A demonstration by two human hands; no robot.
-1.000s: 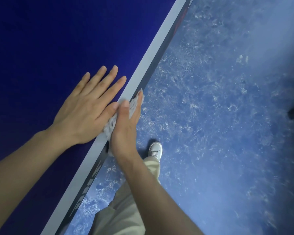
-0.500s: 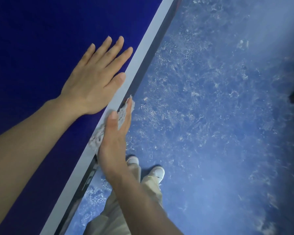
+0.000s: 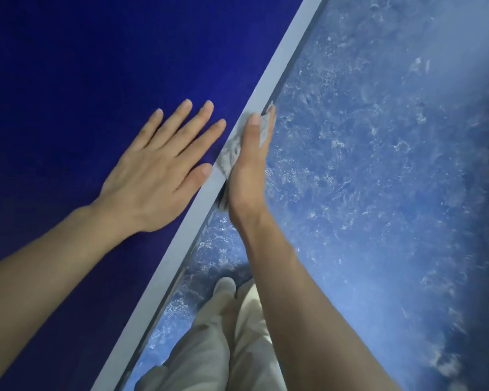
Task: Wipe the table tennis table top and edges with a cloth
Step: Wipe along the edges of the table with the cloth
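Now the left hand (image 3: 156,170) lies flat with fingers spread on the blue table (image 3: 68,80), while the right hand (image 3: 249,170) presses the grey cloth (image 3: 232,153) against its white edge (image 3: 277,66).

The deep blue bench top (image 3: 96,66) looks matt and finely grained, with a smooth pale grey painted border stripe (image 3: 283,60) along its edge. The crumpled grey cloth (image 3: 232,148) appears soft and nubbly. The mottled blue floor (image 3: 378,165) looks rough-patterned with a dull sheen. The beige trousers (image 3: 209,348) are plain woven fabric.
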